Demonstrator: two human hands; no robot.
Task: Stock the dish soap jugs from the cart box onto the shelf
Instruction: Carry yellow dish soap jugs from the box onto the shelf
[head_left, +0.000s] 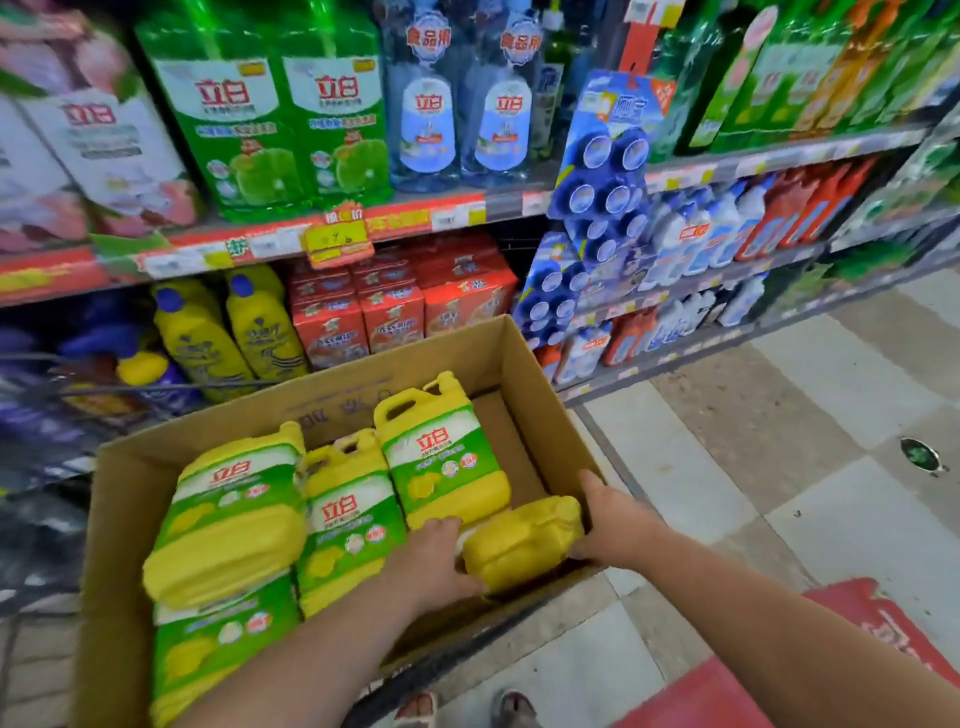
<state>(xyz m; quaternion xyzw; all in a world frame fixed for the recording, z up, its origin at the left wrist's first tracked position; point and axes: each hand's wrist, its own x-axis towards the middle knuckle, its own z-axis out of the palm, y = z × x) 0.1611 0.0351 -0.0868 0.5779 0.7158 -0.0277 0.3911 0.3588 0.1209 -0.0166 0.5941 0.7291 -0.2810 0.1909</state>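
An open cardboard box (524, 374) sits on a cart below me and holds several yellow dish soap jugs with green labels. One jug (522, 540) lies tilted near the box's right front corner. My left hand (441, 558) presses its left side and my right hand (610, 519) grips its right side. Another jug (441, 457) stands beside it, one more (348, 514) is in the middle, and a further jug (228, 514) lies at the left. The store shelf (291, 241) rises behind the box.
Green and clear soap bottles fill the upper shelf. Yellow bottles (260, 322) and red packs (395, 306) stand on the lower shelf behind the box. Blue hanging packs (602, 202) are at the right. Tiled floor (779, 441) extends right; a red object (857, 639) is near my right arm.
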